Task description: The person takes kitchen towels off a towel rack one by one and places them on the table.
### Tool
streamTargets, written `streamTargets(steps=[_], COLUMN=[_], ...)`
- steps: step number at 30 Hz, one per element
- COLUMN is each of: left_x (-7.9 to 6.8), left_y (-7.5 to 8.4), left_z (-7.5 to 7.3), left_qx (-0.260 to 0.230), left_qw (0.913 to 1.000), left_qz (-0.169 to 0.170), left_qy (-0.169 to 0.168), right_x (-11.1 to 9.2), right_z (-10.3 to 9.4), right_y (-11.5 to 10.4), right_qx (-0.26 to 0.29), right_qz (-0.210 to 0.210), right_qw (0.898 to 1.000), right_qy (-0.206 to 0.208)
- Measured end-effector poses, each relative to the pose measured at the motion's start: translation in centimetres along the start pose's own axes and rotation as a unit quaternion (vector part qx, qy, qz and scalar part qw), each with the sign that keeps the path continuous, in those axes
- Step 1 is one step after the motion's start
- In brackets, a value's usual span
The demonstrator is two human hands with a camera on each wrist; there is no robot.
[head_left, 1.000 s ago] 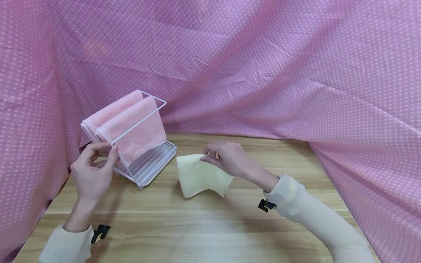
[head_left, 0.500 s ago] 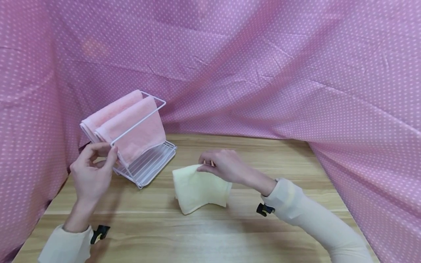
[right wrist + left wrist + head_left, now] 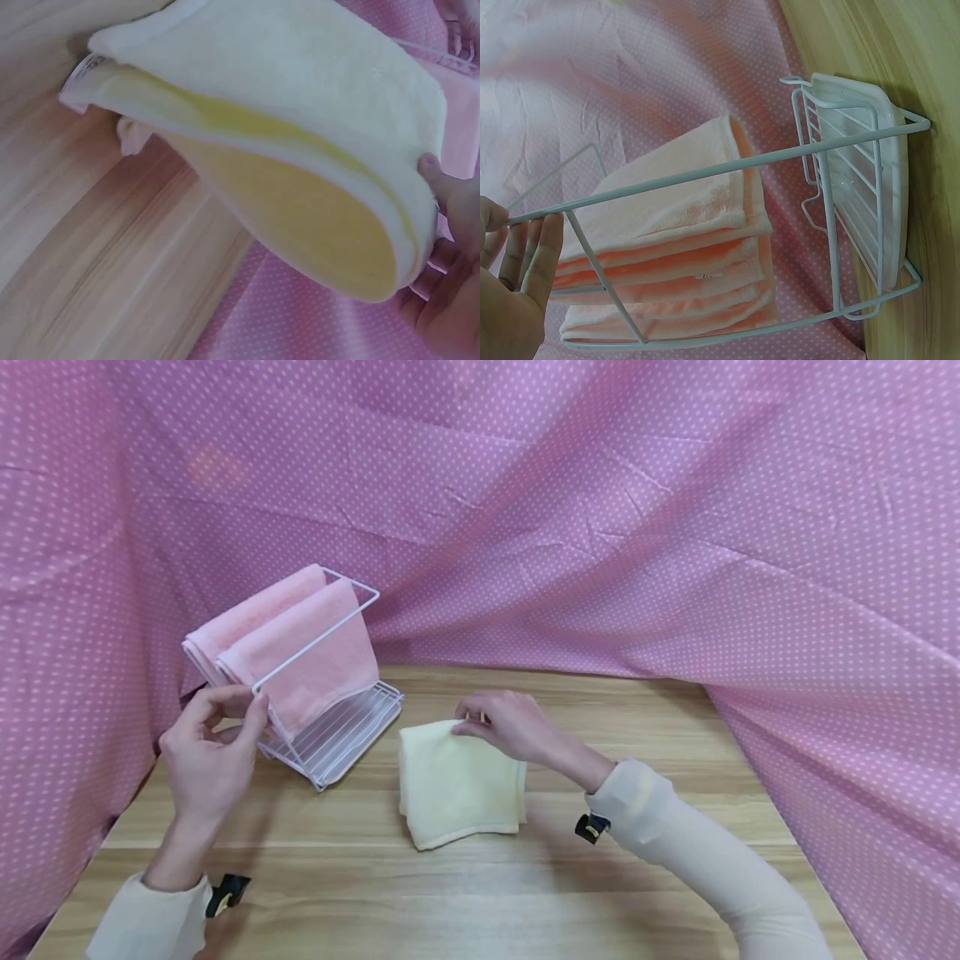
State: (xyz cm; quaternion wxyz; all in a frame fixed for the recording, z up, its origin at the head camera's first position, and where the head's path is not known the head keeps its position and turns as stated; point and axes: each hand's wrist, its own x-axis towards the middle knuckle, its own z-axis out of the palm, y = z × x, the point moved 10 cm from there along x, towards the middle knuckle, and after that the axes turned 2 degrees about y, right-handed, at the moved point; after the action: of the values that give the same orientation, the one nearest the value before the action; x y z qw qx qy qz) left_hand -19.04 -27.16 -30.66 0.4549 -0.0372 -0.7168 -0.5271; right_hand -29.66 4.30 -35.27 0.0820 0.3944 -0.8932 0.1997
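Observation:
In the head view my left hand [image 3: 213, 752] pinches the near top corner of a white wire rack [image 3: 315, 647]. Two folded pink towels [image 3: 315, 672] hang over the rack's bars, one behind the other; the left wrist view shows their layered edges [image 3: 705, 247]. To the right, my right hand [image 3: 513, 727] pinches the top fold of a pale yellow towel [image 3: 461, 785], which hangs down in front of the fingers close over the table. From the right wrist, the yellow towel [image 3: 300, 112] shows as doubled over, its layers bowed apart and a small label at one corner.
The rack has a wire shelf with a white tray [image 3: 900, 195] at its base, standing on a wood-grain table [image 3: 465, 902]. A pink polka-dot cloth [image 3: 525, 527] drapes behind and along both sides. Each sleeve cuff has a black clip [image 3: 592, 828] near it.
The yellow towel dipped toward me, then rose slightly, and now hangs flatter and squarer with my right hand still pinching its top. My left hand and the rack have stayed put.

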Motion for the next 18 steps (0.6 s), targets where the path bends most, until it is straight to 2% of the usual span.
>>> streamTargets(steps=[5,18], left_x=[0.0,0.1], left_y=[-0.1,-0.4], left_z=[0.0,0.0], left_qx=[-0.014,-0.007], left_qw=[0.9998,0.9999], left_qz=[-0.008,-0.011], left_qy=[0.007,0.006], right_x=[0.5,2.4], right_z=[0.7,3.1], right_y=[1.3,4.5], right_qx=[0.010,0.021], right_qz=[0.015,0.057], right_qw=[1.000,0.998], right_qy=[0.012,-0.010])
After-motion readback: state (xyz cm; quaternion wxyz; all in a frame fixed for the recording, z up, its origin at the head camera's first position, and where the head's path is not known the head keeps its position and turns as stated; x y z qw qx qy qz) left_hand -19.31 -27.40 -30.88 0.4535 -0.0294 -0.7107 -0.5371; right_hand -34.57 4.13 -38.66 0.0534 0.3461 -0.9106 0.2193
